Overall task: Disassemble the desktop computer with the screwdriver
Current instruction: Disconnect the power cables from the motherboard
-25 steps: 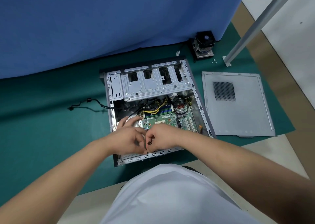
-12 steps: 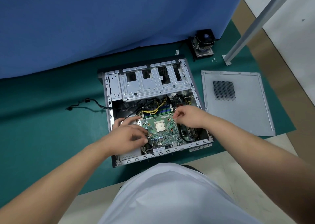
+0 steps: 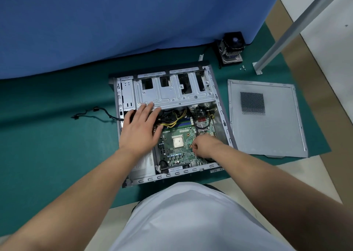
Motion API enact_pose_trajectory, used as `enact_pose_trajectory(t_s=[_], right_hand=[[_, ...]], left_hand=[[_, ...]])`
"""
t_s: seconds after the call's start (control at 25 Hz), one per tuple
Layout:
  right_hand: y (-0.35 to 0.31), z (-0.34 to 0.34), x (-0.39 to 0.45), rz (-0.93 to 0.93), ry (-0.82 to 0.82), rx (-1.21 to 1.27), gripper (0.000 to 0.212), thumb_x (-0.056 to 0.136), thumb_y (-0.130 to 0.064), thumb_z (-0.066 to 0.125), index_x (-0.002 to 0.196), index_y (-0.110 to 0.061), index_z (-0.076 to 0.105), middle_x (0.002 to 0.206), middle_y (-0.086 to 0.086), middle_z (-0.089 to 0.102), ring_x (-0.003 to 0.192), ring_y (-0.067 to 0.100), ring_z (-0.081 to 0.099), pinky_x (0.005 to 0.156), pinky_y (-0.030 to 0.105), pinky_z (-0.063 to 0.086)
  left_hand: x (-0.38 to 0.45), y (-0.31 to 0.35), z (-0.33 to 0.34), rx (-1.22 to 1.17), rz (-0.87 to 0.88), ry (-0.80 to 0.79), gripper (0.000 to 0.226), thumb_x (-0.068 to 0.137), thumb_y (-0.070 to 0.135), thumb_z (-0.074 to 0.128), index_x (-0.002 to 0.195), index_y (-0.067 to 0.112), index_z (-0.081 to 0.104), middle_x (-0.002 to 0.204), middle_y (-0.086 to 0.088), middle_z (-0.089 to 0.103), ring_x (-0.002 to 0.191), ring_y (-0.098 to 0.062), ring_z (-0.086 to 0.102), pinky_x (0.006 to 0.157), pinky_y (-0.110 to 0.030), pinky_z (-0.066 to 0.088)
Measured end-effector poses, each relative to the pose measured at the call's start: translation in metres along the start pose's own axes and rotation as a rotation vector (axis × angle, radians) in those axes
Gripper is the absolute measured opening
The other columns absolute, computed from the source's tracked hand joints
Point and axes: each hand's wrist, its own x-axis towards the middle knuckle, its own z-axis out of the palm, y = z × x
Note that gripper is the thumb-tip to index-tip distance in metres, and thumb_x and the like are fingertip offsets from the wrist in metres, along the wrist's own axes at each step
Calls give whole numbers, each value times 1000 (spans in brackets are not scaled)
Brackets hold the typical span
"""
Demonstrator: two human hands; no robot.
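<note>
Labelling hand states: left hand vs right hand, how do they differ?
Left hand lies flat, fingers spread, toward the drive cage; right hand is curled into a fist over the motherboard. Left sits farther from the person, right nearer. Both are inside the case; no screwdriver visible.

The computer case (image 3: 221, 105) lies open on top, so its inside is reachable from above. The metal drive cage (image 3: 172, 96) covers its far part, and a tangle of cables (image 3: 172, 119) crowds the room just below it. The left hand (image 3: 140, 130) is spread over the left side; the right hand (image 3: 202, 145) sits above the board's (image 3: 177, 155) right edge. The side panel (image 3: 275, 128) lies flat just right of the case, the fan (image 3: 232, 47) behind it.
</note>
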Motion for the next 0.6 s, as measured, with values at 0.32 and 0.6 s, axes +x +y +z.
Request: enact_pose_trajectory(t_s=[0.32,0.6], right_hand=[[5,2,7,-6,-39,-150,13,97,-12,55,94,-13,68,98,6,64,92,23,66,86,39,60],[9,8,6,-99,-14,-156,15,100,-13,52,93,-12,65,104,8,62,96,25,63,89,42,57]], left_hand=[[2,0,6,55,-21,23,57,100,44,38,155,34,34,163,5,35,154,-18,25,126,-50,12],[2,2,4,57,-21,33,60,96,41,38,155,33,34,163,5,35,154,-18,25,127,-50,11]])
